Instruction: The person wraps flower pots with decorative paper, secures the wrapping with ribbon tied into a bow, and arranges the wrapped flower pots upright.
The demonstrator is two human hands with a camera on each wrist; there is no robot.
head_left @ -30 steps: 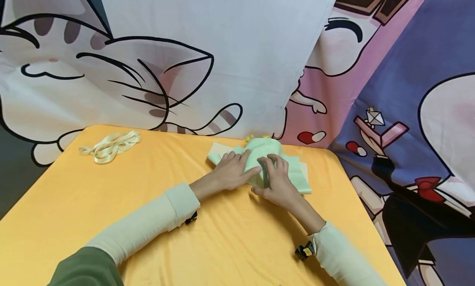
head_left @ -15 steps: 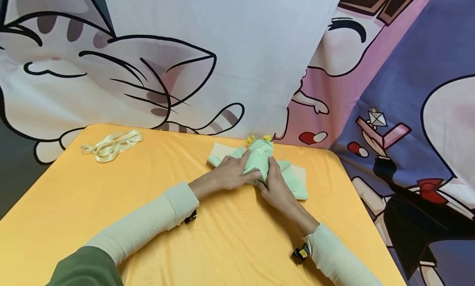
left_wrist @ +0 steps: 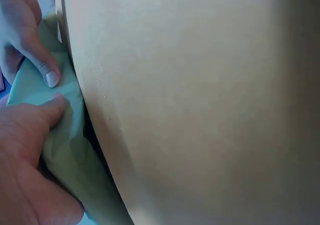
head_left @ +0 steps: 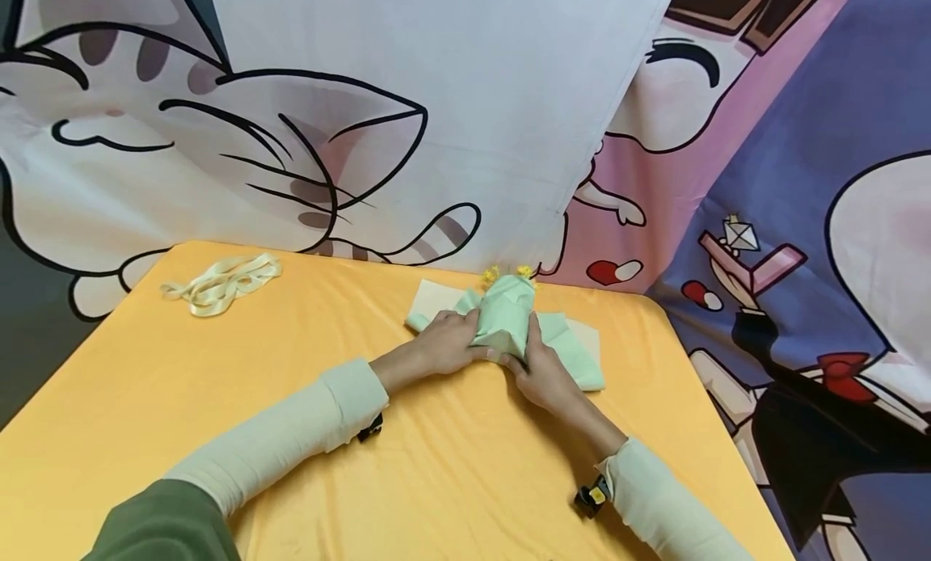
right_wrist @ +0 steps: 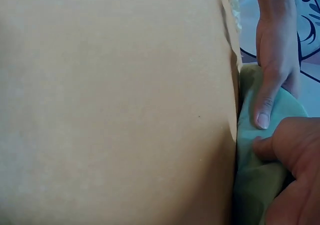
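Mint-green wrapping paper (head_left: 507, 302) is folded into a bundle at the far side of the table, with small yellow flowers (head_left: 490, 275) showing at its top. A cream sheet (head_left: 434, 296) sticks out from under its wings. My left hand (head_left: 447, 343) grips the bundle's left side, and my right hand (head_left: 547, 373) grips the right side. Both thumbs meet near the lower end. In the left wrist view, the left thumb presses on the green paper (left_wrist: 65, 145), close to the right thumb. What lies inside the bundle is hidden by the paper.
A loose coil of pale yellow ribbon (head_left: 227, 284) lies at the table's back left. The yellow tablecloth (head_left: 349, 496) covers the table, and printed cloth backdrops (head_left: 502, 100) rise behind its far edge.
My right hand has closed in from over the paper to the bundle's right side, folding the right wing inward. The left thumb has shifted down to the lower end, and the flowers show more.
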